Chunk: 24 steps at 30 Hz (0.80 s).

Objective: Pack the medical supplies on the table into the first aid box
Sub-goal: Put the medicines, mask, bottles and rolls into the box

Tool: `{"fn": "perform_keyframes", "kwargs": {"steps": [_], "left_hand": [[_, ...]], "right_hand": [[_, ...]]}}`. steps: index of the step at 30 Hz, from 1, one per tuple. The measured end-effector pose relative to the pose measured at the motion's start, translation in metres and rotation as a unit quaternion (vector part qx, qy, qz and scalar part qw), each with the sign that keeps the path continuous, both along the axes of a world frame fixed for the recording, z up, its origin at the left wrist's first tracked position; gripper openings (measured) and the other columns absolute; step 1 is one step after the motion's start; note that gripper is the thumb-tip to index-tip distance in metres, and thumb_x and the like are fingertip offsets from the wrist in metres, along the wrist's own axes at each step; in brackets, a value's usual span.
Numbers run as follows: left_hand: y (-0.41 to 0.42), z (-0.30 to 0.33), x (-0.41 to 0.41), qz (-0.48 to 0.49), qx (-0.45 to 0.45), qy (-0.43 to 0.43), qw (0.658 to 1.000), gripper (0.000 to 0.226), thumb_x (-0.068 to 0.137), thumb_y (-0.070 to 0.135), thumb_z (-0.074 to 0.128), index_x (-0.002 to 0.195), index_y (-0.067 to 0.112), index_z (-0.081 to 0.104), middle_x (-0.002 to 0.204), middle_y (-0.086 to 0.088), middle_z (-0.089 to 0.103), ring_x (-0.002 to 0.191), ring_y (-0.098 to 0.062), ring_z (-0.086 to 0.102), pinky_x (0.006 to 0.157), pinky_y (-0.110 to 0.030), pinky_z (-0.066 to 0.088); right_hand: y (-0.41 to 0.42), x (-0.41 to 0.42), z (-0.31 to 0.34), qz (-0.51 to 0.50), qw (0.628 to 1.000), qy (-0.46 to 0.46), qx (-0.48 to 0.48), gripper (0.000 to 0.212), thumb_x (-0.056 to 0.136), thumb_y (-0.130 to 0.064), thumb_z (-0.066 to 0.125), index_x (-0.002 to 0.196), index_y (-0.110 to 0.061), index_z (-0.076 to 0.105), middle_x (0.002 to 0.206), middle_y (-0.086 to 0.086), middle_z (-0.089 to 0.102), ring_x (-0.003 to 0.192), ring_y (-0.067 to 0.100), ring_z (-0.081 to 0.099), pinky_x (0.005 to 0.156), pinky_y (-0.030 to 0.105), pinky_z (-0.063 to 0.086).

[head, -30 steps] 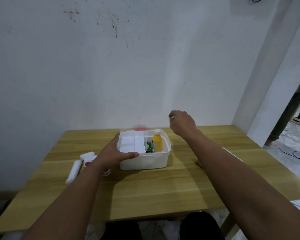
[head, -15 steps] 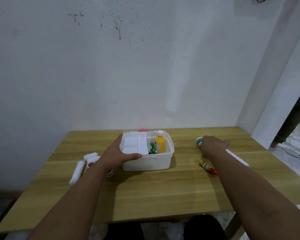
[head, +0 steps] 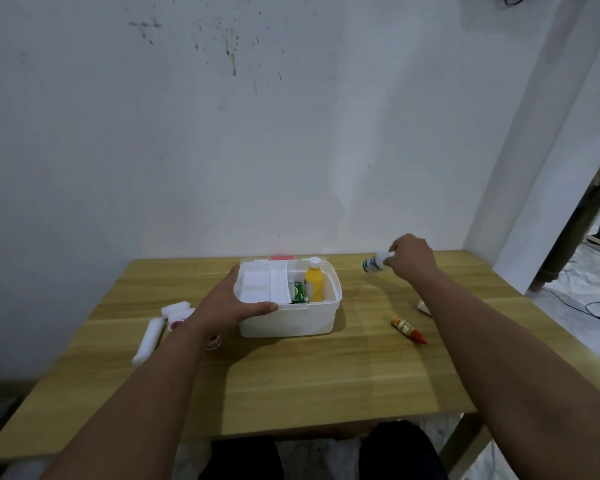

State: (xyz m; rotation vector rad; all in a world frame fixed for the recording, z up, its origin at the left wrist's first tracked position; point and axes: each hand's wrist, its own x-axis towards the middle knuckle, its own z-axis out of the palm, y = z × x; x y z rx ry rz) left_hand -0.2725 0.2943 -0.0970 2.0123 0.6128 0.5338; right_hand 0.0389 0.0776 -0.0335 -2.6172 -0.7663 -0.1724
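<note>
Transfer step in hand: right hand (head: 411,259) grasps the white bottle (head: 374,264) in its fingers above the bench (head: 326,375), right of the first aid box (head: 288,318) steadied by the left hand (head: 231,304); next move calls for lowering it beside the yellow bottle (head: 314,284).

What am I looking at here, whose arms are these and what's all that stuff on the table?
No machine here: the camera sits on a person's head, looking down at their own arms. The left hand steadies a white open box on a wooden table; inside stand a yellow bottle and a green packet. The right hand holds a small white bottle in the air, right of the box. A little red-tipped tube lies on the table, and white rolls lie at the left.
</note>
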Motion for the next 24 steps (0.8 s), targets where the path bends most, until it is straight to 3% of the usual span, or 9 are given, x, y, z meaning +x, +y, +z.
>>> {"fn": "perform_keyframes", "kwargs": {"steps": [3,8,12,16,19,24], "left_hand": [[0.000,0.001,0.000,-0.001,0.003,-0.001,1.000,0.095,0.058,0.063,0.091,0.139,0.048,0.043,0.128,0.025,0.059,0.116,-0.003,0.055,0.077,-0.016,0.046],[0.000,0.001,-0.001,-0.004,0.003,0.000,1.000,0.097,0.059,0.062,0.091,0.141,0.045,0.043,0.127,0.025,0.058,0.114,-0.001,0.055,0.078,-0.016,0.046],[-0.001,0.001,0.000,0.000,0.004,-0.001,1.000,0.094,0.058,0.064,0.091,0.137,0.049,0.042,0.123,0.031,0.057,0.112,0.005,0.054,0.075,-0.013,0.044],[0.001,0.000,0.001,0.000,0.003,0.006,1.000,0.099,0.061,0.061,0.091,0.145,0.043,0.041,0.130,0.021,0.057,0.117,-0.009,0.053,0.077,-0.016,0.044],[0.002,-0.001,0.001,-0.002,0.007,0.002,1.000,0.099,0.060,0.063,0.091,0.144,0.043,0.043,0.130,0.021,0.059,0.119,-0.009,0.055,0.079,-0.018,0.046],[0.003,-0.003,0.002,-0.002,0.006,0.004,1.000,0.099,0.064,0.056,0.092,0.147,0.038,0.042,0.136,0.013,0.059,0.123,-0.015,0.055,0.082,-0.022,0.047]], "right_hand": [[0.007,-0.008,0.024,0.043,0.997,0.014,0.067,0.031,0.088,-0.015,0.074,0.116,-0.001,0.074,0.109,0.018,0.074,0.093,0.035,0.073,0.083,0.044,0.061],[0.026,-0.031,0.076,0.096,0.977,0.111,0.156,0.028,0.085,-0.003,0.078,0.112,-0.007,0.075,0.097,0.015,0.073,0.070,0.024,0.076,0.059,0.039,0.065],[0.041,-0.057,0.109,0.155,0.974,0.128,0.104,0.020,0.082,-0.002,0.082,0.100,-0.007,0.076,0.088,0.013,0.073,0.067,0.020,0.077,0.053,0.031,0.062],[0.054,-0.079,0.118,0.196,0.971,0.137,0.010,0.016,0.083,-0.001,0.081,0.097,-0.007,0.075,0.083,0.017,0.075,0.067,0.021,0.078,0.053,0.031,0.062],[0.063,-0.091,0.114,0.203,0.970,0.129,-0.019,0.014,0.083,0.000,0.080,0.096,-0.004,0.074,0.082,0.016,0.074,0.066,0.022,0.077,0.051,0.029,0.060],[0.074,-0.104,0.093,0.208,0.966,0.102,-0.114,0.017,0.082,-0.001,0.081,0.097,-0.001,0.073,0.080,0.017,0.075,0.065,0.026,0.077,0.061,0.041,0.066]]}}
